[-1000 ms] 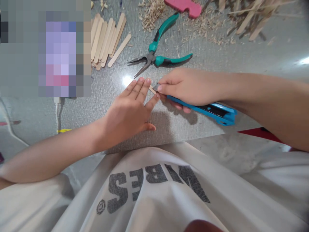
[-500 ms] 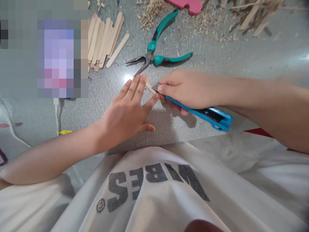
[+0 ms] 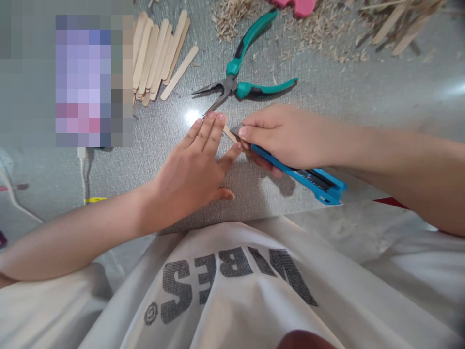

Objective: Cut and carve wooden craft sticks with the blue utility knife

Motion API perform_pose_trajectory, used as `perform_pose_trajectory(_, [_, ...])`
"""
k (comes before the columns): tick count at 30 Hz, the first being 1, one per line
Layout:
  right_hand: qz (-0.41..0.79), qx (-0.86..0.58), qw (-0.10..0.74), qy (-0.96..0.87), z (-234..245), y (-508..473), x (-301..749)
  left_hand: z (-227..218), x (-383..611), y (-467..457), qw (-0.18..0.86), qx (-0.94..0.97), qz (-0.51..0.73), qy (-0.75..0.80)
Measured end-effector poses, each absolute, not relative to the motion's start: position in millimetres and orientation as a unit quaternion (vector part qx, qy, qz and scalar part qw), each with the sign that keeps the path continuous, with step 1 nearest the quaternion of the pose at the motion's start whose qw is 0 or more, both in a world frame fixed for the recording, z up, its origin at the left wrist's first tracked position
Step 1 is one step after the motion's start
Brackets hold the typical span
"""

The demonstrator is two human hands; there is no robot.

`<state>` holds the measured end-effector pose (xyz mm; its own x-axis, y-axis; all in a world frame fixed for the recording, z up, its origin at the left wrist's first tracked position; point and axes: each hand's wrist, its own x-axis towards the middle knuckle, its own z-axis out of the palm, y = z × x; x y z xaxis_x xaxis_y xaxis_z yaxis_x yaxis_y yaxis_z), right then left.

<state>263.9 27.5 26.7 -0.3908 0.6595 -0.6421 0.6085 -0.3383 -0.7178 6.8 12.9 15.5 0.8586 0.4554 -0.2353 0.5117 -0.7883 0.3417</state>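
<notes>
My left hand [image 3: 198,162] lies flat on the table with its fingers spread, pressing a wooden craft stick [image 3: 230,134] down. Most of that stick is hidden under the fingers; a short stretch shows between the middle fingers and the index finger. Wrapped around a blue utility knife [image 3: 301,178] is my right hand [image 3: 278,135]. The knife's grey blade [image 3: 236,130] rests against the stick's edge, close to my left fingertips. Just beyond the left fingers, spread-handled needle-nose pliers [image 3: 229,85] with green and black grips lie on the table.
Several craft sticks [image 3: 156,58] lie in a row at the back left, beside a blurred-out patch with a white cable [image 3: 85,174]. Wood shavings [image 3: 232,19], a pink object [image 3: 301,6] and split stick pieces [image 3: 395,29] are along the far side.
The knife's rear end has swung slightly down and left, while the blade stays at the stick. The left hand keeps its place on the stick. The whole view has shifted a little.
</notes>
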Motion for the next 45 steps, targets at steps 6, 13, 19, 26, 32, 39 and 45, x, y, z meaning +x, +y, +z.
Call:
perform_pose_trajectory(6, [0.609,-0.541,0.015,-0.58,21.8,27.8,268.8,17.2,8.1,14.4,0.2,0.941,-0.08,0.26])
perform_pose_trajectory(13, [0.595,-0.539,-0.003,-0.596,23.3,31.3,270.7,15.9,6.8,15.1,0.201,0.942,-0.078,0.256])
perform_pose_trajectory(19, [0.561,-0.576,-0.075,-0.59,38.3,34.2,258.4,13.4,5.6,14.0,0.206,0.941,-0.071,0.257])
perform_pose_trajectory(26, [0.603,-0.569,-0.018,-0.558,34.8,26.6,262.5,19.9,8.3,13.5,0.216,0.937,-0.074,0.266])
perform_pose_trajectory(32, [0.639,-0.516,0.049,-0.568,22.0,23.8,274.4,20.6,6.4,12.9,0.21,0.938,-0.073,0.266])
perform_pose_trajectory(39, [0.582,-0.555,-0.031,-0.594,31.1,32.0,263.1,23.1,6.4,13.2,0.212,0.939,-0.078,0.26])
perform_pose_trajectory(45, [0.615,-0.528,0.036,-0.585,22.9,26.9,270.3,26.1,10.2,14.6,0.228,0.934,-0.085,0.262])
